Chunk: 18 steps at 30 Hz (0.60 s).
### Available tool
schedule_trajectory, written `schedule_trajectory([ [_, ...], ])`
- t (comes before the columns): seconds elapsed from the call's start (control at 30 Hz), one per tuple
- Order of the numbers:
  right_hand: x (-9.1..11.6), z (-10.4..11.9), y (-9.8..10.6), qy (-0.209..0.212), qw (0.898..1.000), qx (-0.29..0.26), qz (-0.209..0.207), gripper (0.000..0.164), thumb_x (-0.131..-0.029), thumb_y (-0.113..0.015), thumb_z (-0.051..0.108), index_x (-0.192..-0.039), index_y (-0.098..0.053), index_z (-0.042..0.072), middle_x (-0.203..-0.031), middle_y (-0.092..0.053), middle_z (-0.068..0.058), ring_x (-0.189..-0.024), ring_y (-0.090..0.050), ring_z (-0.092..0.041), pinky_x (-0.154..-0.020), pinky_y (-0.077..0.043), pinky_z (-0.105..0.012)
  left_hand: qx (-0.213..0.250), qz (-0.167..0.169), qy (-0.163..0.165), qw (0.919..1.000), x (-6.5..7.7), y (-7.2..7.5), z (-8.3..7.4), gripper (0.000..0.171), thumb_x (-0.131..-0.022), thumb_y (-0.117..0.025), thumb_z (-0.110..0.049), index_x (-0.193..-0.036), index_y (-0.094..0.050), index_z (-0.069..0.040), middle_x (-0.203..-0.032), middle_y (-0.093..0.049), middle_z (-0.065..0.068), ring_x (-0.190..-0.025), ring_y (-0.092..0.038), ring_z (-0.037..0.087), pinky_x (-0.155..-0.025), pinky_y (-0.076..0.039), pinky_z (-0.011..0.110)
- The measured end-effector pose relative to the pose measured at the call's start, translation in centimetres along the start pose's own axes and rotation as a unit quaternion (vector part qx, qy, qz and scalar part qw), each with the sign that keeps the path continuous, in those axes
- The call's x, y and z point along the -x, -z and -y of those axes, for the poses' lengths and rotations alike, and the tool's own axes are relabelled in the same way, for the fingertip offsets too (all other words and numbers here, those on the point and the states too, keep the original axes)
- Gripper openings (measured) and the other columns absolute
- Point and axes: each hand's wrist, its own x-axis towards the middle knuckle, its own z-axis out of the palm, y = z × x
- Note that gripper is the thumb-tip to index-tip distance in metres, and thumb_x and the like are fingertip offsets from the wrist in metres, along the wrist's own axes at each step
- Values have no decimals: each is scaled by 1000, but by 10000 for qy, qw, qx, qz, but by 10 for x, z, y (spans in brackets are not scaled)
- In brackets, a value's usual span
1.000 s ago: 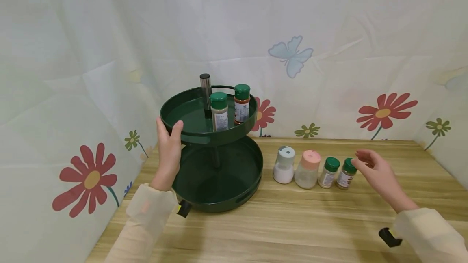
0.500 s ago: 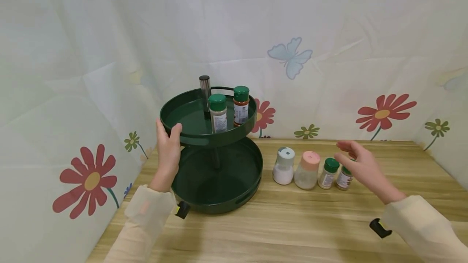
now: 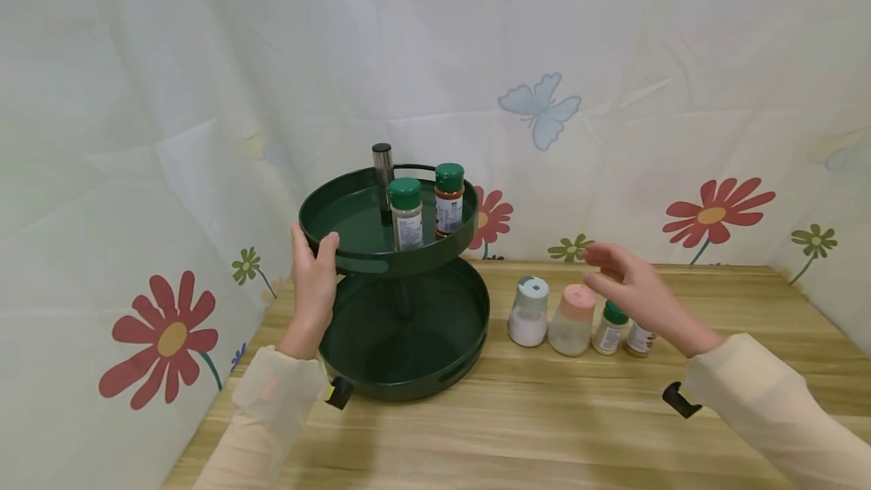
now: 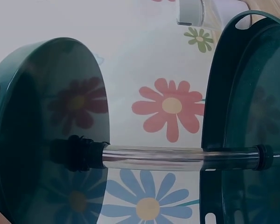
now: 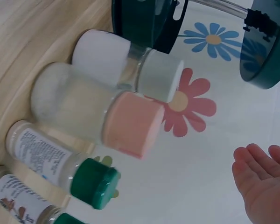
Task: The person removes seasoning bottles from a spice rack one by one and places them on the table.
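Note:
A dark green two-tier rack [image 3: 401, 384] stands at centre left in the head view. My left hand [image 3: 314, 289] holds the left front edge of its upper tray, thumb at the rim; most fingers are hidden. On that tray stand two green-capped spice jars, one pale [image 3: 408, 229] and one reddish [image 3: 449, 210]. My right hand [image 3: 636, 289] hovers with nothing in it, fingers loosely bent. Below it in the head view are a pink-capped shaker [image 3: 571, 331] and a green-capped jar [image 3: 609, 335]. Another jar [image 3: 640, 340] is partly covered by the hand.
A grey-capped shaker [image 3: 528, 324] with white contents is nearest the rack in the row of bottles. The wooden table [image 3: 531, 429] meets a flower-printed cloth [image 3: 435, 44] behind. The rack's lower tray [image 3: 381, 339] shows a bare floor.
My right hand has moved left, from beside the last green-capped jar to over the row near the pink-capped shaker. The left hand stays on the upper tray.

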Motion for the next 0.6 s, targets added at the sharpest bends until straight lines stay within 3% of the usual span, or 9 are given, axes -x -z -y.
schedule_trajectory([
  [0.2, -9, 15, -2, 132, 9999, -56, 84, 49, -91, -52, 24, -131, -38, 0, -124, -49, -21, -112, -48, -32, -92, -42, -40, 12, 19, -19, 10000, -1, 0, 3, 71, -93, -39, -35, -142, 10, -23, -150, 11, -6, -133, 8, 5, -111, -4, 34],
  [0.6, -31, 43, -6, 232, 9984, -393, 325, 51, -90, -54, 25, -133, -37, 2, -127, -49, -18, -111, -50, -29, -94, -40, -47, -95, -17, -58, 9999, -3, -1, 5, 71, -93, -38, -36, -143, 10, -21, -151, 10, -5, -133, 7, 6, -111, -3, 35],
])
